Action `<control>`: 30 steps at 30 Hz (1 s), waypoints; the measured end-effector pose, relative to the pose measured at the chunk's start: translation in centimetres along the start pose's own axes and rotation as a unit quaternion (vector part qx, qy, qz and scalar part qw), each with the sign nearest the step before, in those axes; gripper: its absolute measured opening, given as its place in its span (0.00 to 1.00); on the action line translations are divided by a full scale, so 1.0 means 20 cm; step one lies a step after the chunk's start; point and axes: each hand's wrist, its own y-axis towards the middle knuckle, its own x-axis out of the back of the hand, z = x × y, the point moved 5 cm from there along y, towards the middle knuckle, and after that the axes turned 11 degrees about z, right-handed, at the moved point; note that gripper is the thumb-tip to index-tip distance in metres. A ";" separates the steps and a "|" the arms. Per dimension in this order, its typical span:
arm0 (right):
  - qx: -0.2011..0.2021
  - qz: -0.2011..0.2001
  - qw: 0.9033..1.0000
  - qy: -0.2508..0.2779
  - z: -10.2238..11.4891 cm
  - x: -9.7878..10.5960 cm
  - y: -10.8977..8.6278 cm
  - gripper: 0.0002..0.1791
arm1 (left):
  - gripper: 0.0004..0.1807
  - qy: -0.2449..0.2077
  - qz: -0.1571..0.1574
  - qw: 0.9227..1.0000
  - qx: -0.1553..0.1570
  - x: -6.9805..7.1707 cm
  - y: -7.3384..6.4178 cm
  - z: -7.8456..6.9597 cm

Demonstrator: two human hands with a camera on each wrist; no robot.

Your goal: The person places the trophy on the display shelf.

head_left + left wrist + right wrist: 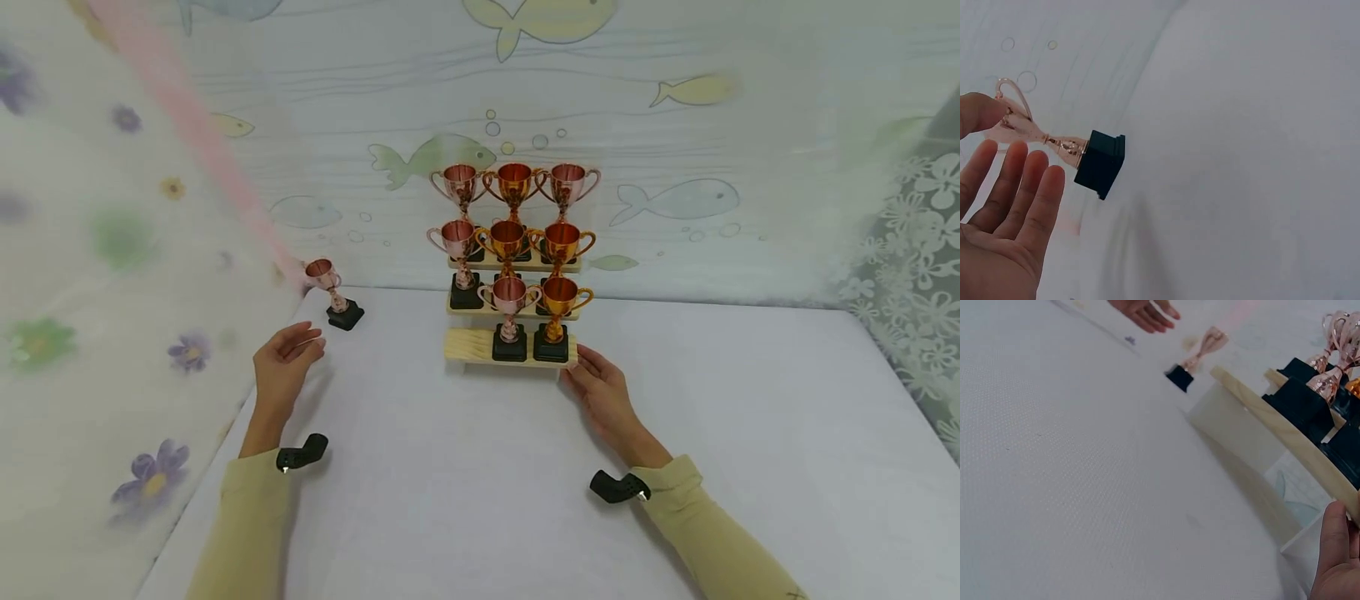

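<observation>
A small rose-gold trophy cup (322,275) with a black square base stands at the table's far left. My left hand (283,367) is just short of it, fingers parted and gently bent, holding nothing. In the left wrist view the thumb overlaps the cup of that trophy (1066,150). My right hand (603,396) grips the right end of the lowest step of a wooden stepped rack (468,343), thumb at its front edge. On that step are a rose-gold trophy (510,296) and a gold trophy (560,298), with bare wood left of them.
Several more rose-gold and gold trophies (507,240) fill the two upper steps. Behind the rack hangs a pale sheet printed with fish (678,200). A flowered curtain (153,479) borders the white table (435,483) on the left; white lace (930,275) hangs at right.
</observation>
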 end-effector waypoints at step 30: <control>0.009 0.009 1.000 -0.004 0.00 0.00 0.01 0.29 | 0.44 0.030 0.077 0.995 0.057 -0.08 0.38 -0.16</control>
